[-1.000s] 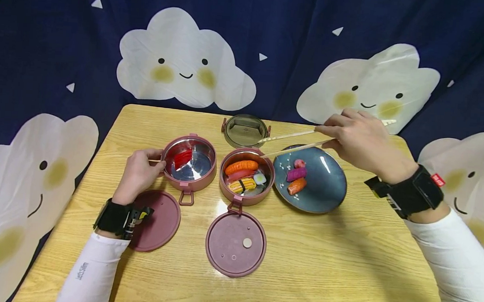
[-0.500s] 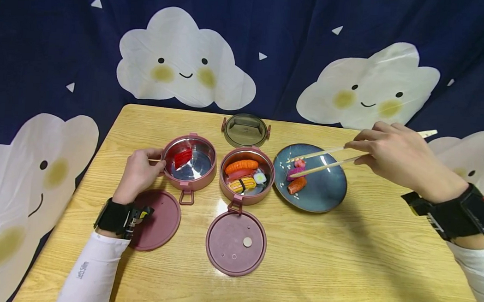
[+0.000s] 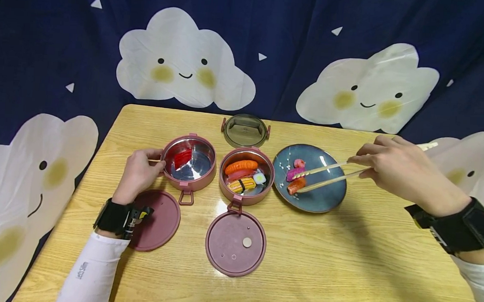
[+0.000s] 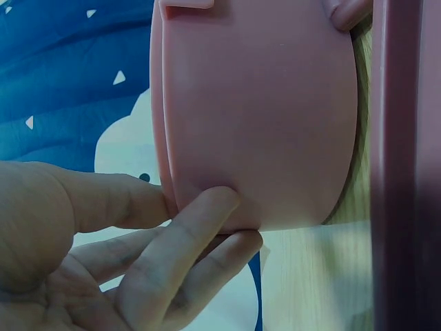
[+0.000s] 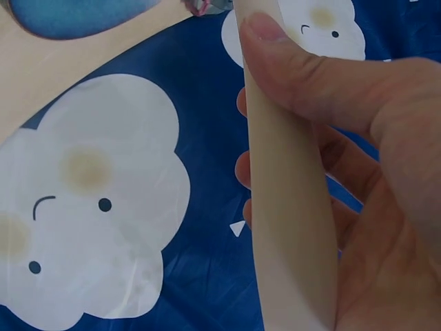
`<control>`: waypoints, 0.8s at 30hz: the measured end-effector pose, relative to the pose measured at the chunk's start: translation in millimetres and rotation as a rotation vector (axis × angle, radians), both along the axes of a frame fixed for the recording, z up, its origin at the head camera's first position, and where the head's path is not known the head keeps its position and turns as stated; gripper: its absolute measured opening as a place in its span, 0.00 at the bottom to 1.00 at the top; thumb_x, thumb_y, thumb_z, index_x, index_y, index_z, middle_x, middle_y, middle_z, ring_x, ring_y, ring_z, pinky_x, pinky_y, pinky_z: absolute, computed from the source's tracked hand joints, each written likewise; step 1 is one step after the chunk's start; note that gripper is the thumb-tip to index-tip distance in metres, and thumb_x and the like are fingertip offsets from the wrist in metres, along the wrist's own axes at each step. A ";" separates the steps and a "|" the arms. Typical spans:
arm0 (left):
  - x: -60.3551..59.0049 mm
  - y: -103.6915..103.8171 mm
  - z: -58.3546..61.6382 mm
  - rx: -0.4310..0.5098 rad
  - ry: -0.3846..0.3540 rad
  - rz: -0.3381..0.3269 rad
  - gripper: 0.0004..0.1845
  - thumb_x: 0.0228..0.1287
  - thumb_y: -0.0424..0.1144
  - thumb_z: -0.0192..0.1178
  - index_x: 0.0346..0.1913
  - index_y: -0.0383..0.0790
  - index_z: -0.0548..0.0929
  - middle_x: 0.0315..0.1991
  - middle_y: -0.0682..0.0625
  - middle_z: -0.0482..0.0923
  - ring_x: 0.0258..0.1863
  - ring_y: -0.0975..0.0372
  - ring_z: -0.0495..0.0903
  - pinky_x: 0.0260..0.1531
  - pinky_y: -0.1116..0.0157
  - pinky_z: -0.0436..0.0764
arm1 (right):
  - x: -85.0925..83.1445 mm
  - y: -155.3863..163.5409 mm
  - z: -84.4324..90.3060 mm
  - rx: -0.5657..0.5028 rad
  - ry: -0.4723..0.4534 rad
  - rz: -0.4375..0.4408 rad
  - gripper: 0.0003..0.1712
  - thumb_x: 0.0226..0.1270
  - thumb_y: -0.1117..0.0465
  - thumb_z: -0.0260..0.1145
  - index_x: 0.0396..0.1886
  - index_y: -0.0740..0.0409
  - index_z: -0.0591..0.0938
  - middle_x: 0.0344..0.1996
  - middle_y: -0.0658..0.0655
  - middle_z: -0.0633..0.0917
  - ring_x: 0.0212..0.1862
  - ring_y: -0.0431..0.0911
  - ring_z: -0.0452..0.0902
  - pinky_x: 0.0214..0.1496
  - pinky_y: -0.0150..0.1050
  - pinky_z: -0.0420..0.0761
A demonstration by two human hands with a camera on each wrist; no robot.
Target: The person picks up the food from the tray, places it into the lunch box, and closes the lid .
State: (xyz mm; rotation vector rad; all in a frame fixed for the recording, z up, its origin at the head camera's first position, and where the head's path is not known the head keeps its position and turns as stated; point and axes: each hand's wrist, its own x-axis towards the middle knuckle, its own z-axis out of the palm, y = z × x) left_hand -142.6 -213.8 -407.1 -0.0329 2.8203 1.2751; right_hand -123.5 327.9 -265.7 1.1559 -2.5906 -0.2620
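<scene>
My right hand [image 3: 399,172] grips a pair of wooden chopsticks [image 3: 328,174] whose tips reach over the blue plate [image 3: 326,197], on either side of the orange sushi piece [image 3: 295,186] and just below the purple piece [image 3: 294,173]. A small pink piece [image 3: 298,163] lies behind them. My left hand [image 3: 138,172] holds the side of the left pink bowl [image 3: 189,164], which has one red piece [image 3: 182,157] inside; the left wrist view shows the fingers [image 4: 186,241] curled against the bowl's wall [image 4: 255,117]. The middle pink bowl [image 3: 246,175] holds several sushi pieces.
Two pink lids lie on the wooden table [image 3: 343,268]: one [image 3: 156,219] under my left wrist, one [image 3: 235,243] in front of the middle bowl. A grey-green lid [image 3: 245,130] sits at the back. Dark blue cloud-printed cloth [image 3: 248,40] hangs around the table.
My right hand swung the chopsticks from above the middle bowl over to the blue plate and lowered their tips to the orange piece. The left hand stayed on the left bowl.
</scene>
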 end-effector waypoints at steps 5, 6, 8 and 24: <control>0.0 0.0 -1.0 0.000 0.008 -0.002 0.21 0.76 0.30 0.60 0.67 0.24 0.79 0.59 0.25 0.82 0.50 0.40 0.90 0.40 0.69 0.91 | -1.1 1.8 -6.7 0.011 0.001 -0.012 0.25 0.38 0.65 0.86 0.42 0.51 0.93 0.36 0.51 0.91 0.39 0.52 0.79 0.40 0.49 0.80; 0.1 0.0 -1.1 0.001 0.009 -0.002 0.21 0.75 0.30 0.60 0.67 0.24 0.79 0.59 0.25 0.82 0.50 0.40 0.90 0.40 0.69 0.91 | -1.3 1.8 -7.3 0.016 0.002 -0.016 0.25 0.38 0.65 0.87 0.43 0.51 0.93 0.36 0.51 0.91 0.40 0.52 0.79 0.39 0.49 0.80; 0.2 -0.1 -1.3 -0.002 0.012 -0.003 0.21 0.75 0.30 0.60 0.67 0.24 0.79 0.59 0.25 0.82 0.51 0.40 0.89 0.41 0.68 0.91 | -2.3 1.9 -9.2 0.025 0.002 -0.022 0.25 0.39 0.65 0.87 0.43 0.50 0.93 0.37 0.50 0.91 0.40 0.51 0.80 0.38 0.48 0.80; 0.1 0.0 -1.0 -0.031 0.023 0.001 0.21 0.75 0.31 0.60 0.66 0.24 0.79 0.59 0.26 0.83 0.52 0.40 0.88 0.51 0.51 0.91 | -8.9 2.1 -22.0 0.050 -0.012 -0.005 0.22 0.42 0.66 0.86 0.42 0.52 0.93 0.37 0.51 0.91 0.38 0.53 0.79 0.35 0.46 0.79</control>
